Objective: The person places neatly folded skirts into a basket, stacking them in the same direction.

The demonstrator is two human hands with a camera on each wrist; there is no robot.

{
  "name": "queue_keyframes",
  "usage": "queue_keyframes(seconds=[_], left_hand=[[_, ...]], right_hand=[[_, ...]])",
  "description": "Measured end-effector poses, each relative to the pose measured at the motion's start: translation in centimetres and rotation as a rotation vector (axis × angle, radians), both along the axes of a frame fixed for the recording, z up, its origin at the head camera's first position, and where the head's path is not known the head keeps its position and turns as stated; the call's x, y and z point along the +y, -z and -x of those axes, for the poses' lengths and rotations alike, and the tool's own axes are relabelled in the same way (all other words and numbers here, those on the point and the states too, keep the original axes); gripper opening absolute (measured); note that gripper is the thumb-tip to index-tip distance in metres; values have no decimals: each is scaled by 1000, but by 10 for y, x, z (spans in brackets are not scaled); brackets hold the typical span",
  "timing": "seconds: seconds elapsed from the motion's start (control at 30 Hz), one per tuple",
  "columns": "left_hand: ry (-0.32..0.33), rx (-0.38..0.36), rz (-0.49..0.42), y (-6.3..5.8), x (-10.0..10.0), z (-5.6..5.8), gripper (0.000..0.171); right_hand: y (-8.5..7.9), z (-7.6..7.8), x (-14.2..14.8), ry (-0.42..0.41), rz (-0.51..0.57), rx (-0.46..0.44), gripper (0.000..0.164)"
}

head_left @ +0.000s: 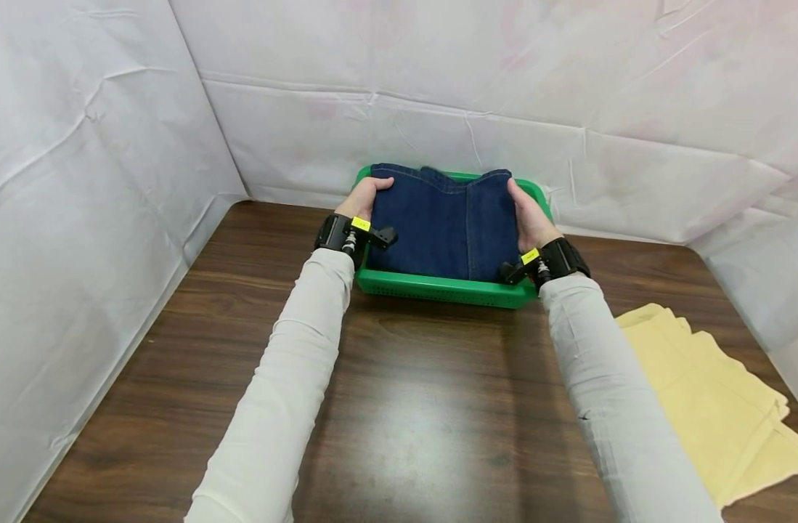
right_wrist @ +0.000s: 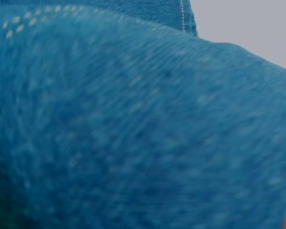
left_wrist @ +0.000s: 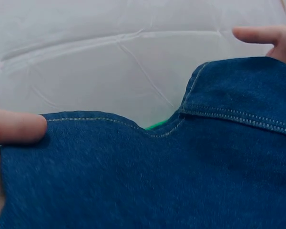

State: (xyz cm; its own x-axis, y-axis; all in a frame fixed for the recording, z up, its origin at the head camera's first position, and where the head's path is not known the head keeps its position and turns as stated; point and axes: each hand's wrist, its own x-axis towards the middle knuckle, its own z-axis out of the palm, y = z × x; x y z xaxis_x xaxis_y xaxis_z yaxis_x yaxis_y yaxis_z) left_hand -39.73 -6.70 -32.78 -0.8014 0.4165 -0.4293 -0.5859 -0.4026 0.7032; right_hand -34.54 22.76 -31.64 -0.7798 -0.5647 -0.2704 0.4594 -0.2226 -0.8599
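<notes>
My left hand (head_left: 364,198) grips denim (head_left: 425,225) hiding most of the green basket (head_left: 438,285); whether my right hand (head_left: 533,219) grips, I can't tell.

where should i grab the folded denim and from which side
Probably by its left and right edges, coming from both sides at once. The folded denim spans most of the width of the green basket, whose near wall stands in front of its lower edge; being soft and wide, it would likely sag if held at one end.

Folded dark-blue denim garment (head_left: 425,225): pale stitching. Rectangular green plastic basket (head_left: 438,285): uniform colour. White sheet backdrop (head_left: 438,58): apparently blotched pink.
</notes>
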Motion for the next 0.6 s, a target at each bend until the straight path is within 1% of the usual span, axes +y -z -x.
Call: queue_keyframes(seconds=[0.1,0.17,0.23,0.3,0.37,0.4,0.43,0.47,0.5,0.53,0.6], left_hand=[[3,-3,57,0,0,1,26],[2,0,84,0,-1,1,23],[-4,3,116,-1,-2,0,21],[-31,-9,137,0,-3,2,19],[-61,-21,156,3,-4,6,19],[-67,-24,157,8,-5,11,24],[-74,-37,156,12,-5,16,33],[-63,-52,141,13,-6,18,42],[-45,-34,114,25,-9,30,54],[-40,-21,118,29,-11,33,62],[-36,11,145,33,-13,37,69]], right_hand=[[0,-1,0,-12,-129,20,71],[0,0,0,-36,-143,10,77],[1,1,0,-56,-161,9,78],[1,2,1,-71,-189,21,81],[1,3,1,-80,-211,23,84],[1,4,1,-80,-217,16,85],[1,5,1,-77,-221,7,86],[2,5,1,-77,-222,-1,87],[2,6,1,-74,-221,-10,87],[3,6,1,-72,-217,-22,88],[3,7,1,-62,-227,-29,89]])
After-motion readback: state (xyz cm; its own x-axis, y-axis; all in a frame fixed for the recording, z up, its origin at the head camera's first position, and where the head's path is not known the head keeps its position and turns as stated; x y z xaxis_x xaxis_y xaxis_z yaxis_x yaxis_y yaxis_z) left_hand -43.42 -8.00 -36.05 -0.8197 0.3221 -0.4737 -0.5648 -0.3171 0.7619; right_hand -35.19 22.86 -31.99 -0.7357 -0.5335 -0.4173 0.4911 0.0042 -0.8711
